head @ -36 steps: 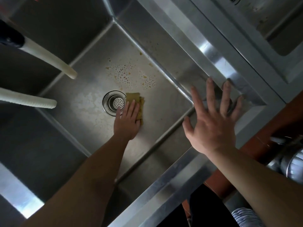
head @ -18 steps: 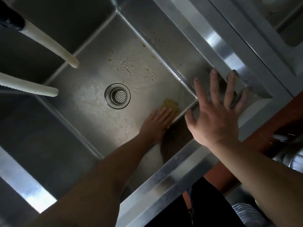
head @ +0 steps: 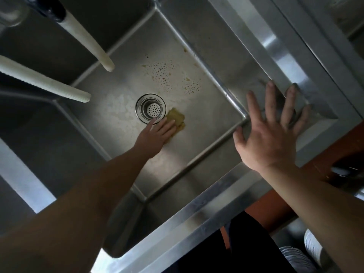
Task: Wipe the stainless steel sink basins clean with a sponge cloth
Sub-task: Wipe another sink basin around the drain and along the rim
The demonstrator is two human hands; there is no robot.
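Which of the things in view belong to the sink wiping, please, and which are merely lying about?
For the job:
left hand pressing the sponge cloth
sink basin, with drain strainer
spotted stains

Lying about:
two white hoses
stacked plates
right hand, idle above the rim

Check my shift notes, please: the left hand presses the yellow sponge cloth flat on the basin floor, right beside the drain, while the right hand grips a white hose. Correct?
Not quite. In the head view the right hand grips nothing: it is spread open above the sink rim. The left hand does press the sponge cloth flat beside the drain.
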